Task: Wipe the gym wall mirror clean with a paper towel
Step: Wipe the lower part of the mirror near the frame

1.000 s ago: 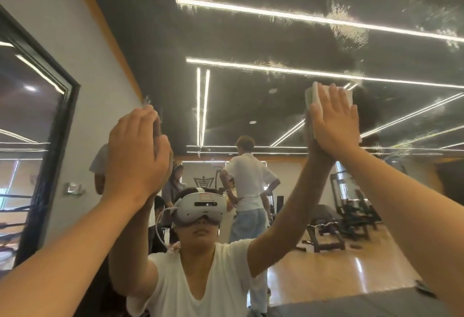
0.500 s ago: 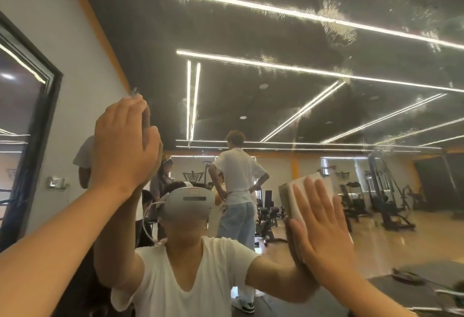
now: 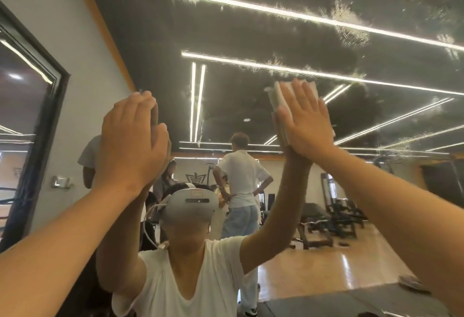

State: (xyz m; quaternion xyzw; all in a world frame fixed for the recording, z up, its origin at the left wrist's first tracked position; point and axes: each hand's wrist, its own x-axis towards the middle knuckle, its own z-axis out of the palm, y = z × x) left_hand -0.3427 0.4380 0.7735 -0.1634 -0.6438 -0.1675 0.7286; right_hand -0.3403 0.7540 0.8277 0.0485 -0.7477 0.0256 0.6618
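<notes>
while the right hand (image 3: 306,120) presses the folded paper towel (image 3: 280,96) flat-fingered on the mirror (image 3: 251,27), smears (image 3: 349,25) lie above-right; the left hand (image 3: 130,140) rests flat, empty.

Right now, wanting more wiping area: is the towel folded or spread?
Folded: the towel shows thick layered edges beside the flat right hand.

Black-framed panel (image 3: 22,120) on grey wall (image 3: 62,27), small wall plate (image 3: 60,181), ceiling light strips (image 3: 251,5), gym machines (image 3: 344,216), wooden floor (image 3: 326,266).

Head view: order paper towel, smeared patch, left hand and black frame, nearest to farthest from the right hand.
1. paper towel, under the right hand
2. smeared patch, upper right
3. left hand, left
4. black frame, far left
</notes>
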